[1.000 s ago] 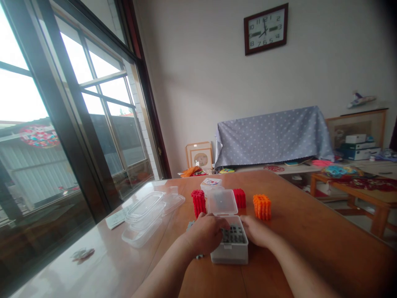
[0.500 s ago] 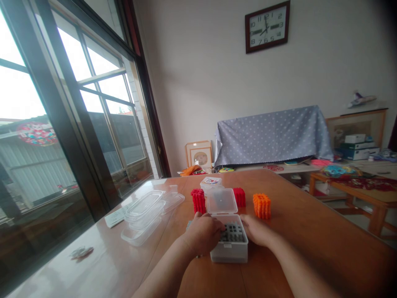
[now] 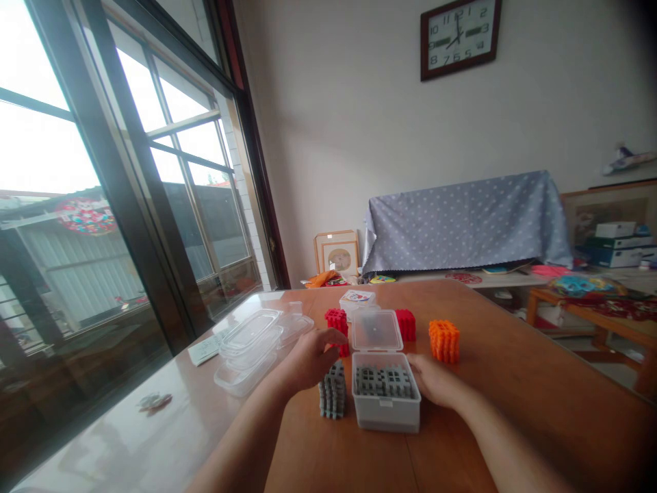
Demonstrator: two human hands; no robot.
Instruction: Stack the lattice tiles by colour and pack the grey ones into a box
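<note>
A clear plastic box point(image 3: 387, 413) with its hinged lid point(image 3: 376, 330) raised stands in front of me, grey interlocking plastic pieces point(image 3: 384, 381) inside it. Left of the box, a block of similar grey pieces point(image 3: 332, 397) stands upright on the table. My left hand point(image 3: 308, 359) hovers just above and behind that block, thumb and fingers apart, with nothing seen between them. Along the right wall of the box lies my right hand point(image 3: 434, 382), fingers stretched toward its back corner and partly hidden. Red blocks point(image 3: 336, 320) point(image 3: 406, 325) stand behind; an orange block point(image 3: 444, 341) is to the right.
Clear plastic containers and lids point(image 3: 251, 342) are piled on the wooden table's left, beside a paper card point(image 3: 204, 350). A small crumpled packet point(image 3: 154, 402) lies nearer. Another lidded box point(image 3: 357, 302) stands at the back. Large windows point(image 3: 195, 171) line the left side.
My left hand has moved from over the box up and to the left, uncovering the grey pieces and the grey block. My right hand stays beside the box. The view has shifted slightly.
</note>
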